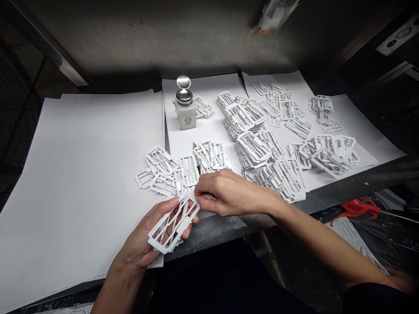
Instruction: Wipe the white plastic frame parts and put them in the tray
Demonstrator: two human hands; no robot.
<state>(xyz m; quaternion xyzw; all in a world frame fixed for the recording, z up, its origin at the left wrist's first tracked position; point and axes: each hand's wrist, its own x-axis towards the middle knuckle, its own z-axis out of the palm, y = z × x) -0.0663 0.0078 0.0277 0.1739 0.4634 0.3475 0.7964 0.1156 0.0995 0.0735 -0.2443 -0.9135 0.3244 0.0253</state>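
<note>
My left hand [140,242] is wrapped round a few thin white plastic frames [183,223] with slanted inner bars, stacked and tilted over the table's front edge. Close to the top corner of that stack is my right hand [225,192], its fingers curled and pinched. Whatever lies between those fingertips is hidden. Loose white frames [188,170] lie in a heap just beyond both hands. Another small pile [216,155] rests behind my right hand, with a thin dark tool [197,162] partly showing at its left side.
A whitish dispenser bottle [187,115] with its metal lid raised stands behind. Several stacks of frames [253,146] and scattered frames [330,159] cover the right side. White paper sheets [91,165] line the table. A red-handled tool [360,207] lies lower right.
</note>
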